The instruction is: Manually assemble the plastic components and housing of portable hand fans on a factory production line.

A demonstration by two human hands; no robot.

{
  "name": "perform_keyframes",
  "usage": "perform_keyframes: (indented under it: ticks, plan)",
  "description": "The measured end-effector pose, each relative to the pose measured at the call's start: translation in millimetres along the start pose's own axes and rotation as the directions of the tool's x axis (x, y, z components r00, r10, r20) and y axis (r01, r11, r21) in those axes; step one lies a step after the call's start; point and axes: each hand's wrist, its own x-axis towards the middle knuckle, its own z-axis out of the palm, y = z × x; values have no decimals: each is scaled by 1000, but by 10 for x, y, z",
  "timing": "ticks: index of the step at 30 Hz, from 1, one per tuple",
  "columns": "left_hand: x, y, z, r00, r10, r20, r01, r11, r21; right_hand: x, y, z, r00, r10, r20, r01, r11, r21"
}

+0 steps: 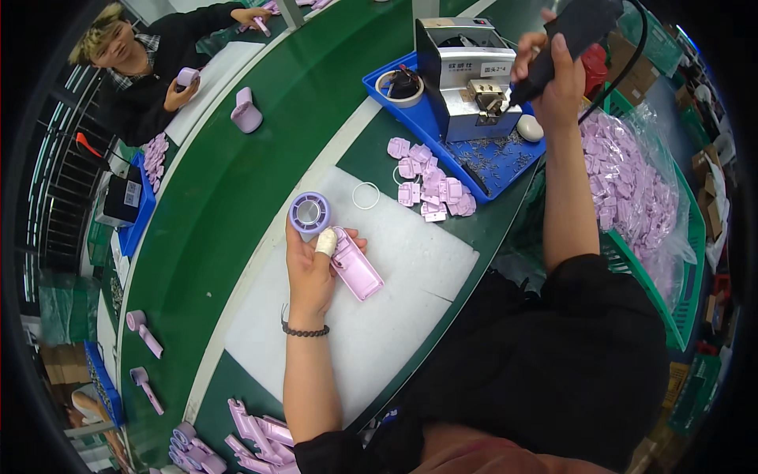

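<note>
My left hand (310, 272), its thumb wrapped in white, grips a handheld fan over the white foam sheet (410, 261). The fan has a round purple head (306, 212) and an open pink handle shell (359, 272), whose hollow inside faces up. At the upper right, my right hand (554, 75) is closed around a black electric screwdriver (572, 47) with a cable. Its tip points down at the front of a screw feeder (466, 87); whether it touches a screw I cannot tell. A thin white ring (365, 196) lies on the foam beyond the fan.
The feeder stands in a blue tray (493, 186) with scattered screws, a tape roll (399, 87) and a white rounded object (530, 128). Small pink parts (434, 186) lie beside it. A green crate (671, 324) of bagged pink parts is right. Across the green conveyor (213, 189) sits another person (150, 71).
</note>
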Motion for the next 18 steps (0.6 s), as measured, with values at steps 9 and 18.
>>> perform_keyframes:
  ticks: [9, 18]
  plan:
    - [2, -35, -50, 1000, -6, 21, 6, 1000, 0, 87, 402, 306, 938, -274, -213, 197, 925, -324]
    - [-198, -138, -75, 1000, -18, 18, 19, 1000, -4, 249, 370, 153, 982, -9, -189, -39, 968, -248]
